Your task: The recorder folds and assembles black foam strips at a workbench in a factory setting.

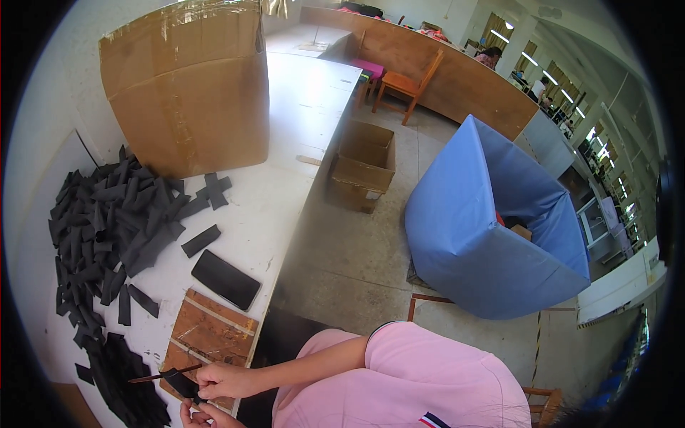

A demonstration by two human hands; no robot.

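Observation:
At the table's near edge my right hand (227, 381) is closed, its fingertips pinching a small black fabric piece (180, 383). Just below it, my left hand (207, 416) is partly cut off by the frame's lower edge, its fingers bent at the same piece's lower end. A thin brown stick (146, 378) crosses the piece near its top; whether it runs through the fabric or behind it, I cannot tell. Beneath the hands lies a worn brown board (207, 328) with pale strips. Beside it, long black fabric strips (128, 381) lie bundled together.
A big heap of black fabric pieces (114, 221) covers the white table's (303, 93) left side, below a large cardboard box (189, 93). A black phone (226, 279) lies beyond the board. On the floor are an open carton (362, 175), a blue cloth-covered bin (457, 235) and a wooden chair (407, 82).

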